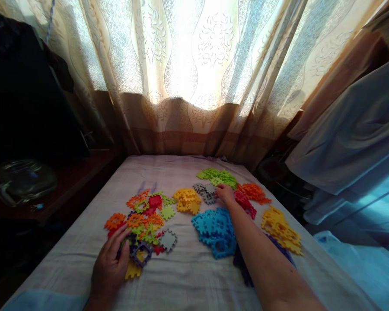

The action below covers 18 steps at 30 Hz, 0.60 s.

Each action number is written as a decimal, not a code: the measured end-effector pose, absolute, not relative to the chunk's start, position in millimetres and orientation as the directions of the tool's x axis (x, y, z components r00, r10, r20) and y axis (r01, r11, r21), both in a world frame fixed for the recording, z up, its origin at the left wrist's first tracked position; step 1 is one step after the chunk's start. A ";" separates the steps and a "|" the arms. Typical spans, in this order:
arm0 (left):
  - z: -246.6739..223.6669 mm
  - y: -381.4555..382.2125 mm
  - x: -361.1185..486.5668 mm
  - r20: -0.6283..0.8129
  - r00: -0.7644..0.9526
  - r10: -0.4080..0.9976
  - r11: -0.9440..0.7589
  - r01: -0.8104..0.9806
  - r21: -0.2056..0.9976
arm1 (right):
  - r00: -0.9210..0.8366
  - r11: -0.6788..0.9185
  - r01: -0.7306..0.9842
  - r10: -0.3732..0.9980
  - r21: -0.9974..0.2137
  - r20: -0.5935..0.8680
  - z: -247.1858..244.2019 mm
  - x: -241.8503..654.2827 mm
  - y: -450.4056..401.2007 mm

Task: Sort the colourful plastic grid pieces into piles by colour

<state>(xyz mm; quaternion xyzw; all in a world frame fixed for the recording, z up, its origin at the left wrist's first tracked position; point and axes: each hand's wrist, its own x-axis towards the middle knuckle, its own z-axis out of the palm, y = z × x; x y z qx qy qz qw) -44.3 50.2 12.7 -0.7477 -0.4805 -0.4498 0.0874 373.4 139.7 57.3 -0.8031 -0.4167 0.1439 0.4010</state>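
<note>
My left hand [112,259] rests at the left edge of a mixed pile of toothed plastic pieces, its fingers apart and touching dark purple and red ones. Orange pieces [135,220], a purple piece [141,254] and a grey piece [167,240] lie in that pile. My right hand [225,193] reaches to the right end of a small grey pile [205,192]; its fingertips are bent together, and whether they hold a piece is too small to tell. Beneath my right forearm lies a dark purple pile [243,265], partly hidden. A blue pile [215,231] sits left of that forearm.
Sorted piles of green [218,175], orange [253,192], red [244,203] and yellow pieces [280,229] lie at the right, another yellow pile [187,200] mid-table. A glass jug [26,179] stands on the dark side table at left. Curtains [181,116] hang behind.
</note>
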 end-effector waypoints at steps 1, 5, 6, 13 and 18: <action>11.9 50.4 -44.5 0.756 0.132 0.641 -0.524 0.795 0.306 | 0.616 -0.334 0.547 0.781 -0.768 0.100 57.4 374.2 138.8; 11.7 48.6 -43.3 0.752 0.110 0.649 -0.520 0.786 0.335 | 0.607 -0.314 0.534 0.789 -0.785 0.097 60.4 370.1 131.2; 12.4 47.8 -42.5 0.749 0.100 0.655 -0.515 0.784 0.347 | 0.597 -0.303 0.534 0.796 -0.789 0.099 61.4 366.0 128.2; 16.6 44.7 -39.2 0.726 0.047 0.686 -0.499 0.757 0.422 | 0.322 -0.012 0.549 0.925 -0.836 0.199 67.2 289.8 86.7; 15.5 44.4 -39.4 0.720 0.029 0.693 -0.492 0.749 0.443 | 0.038 0.097 0.696 0.985 -0.712 0.171 61.7 220.0 37.0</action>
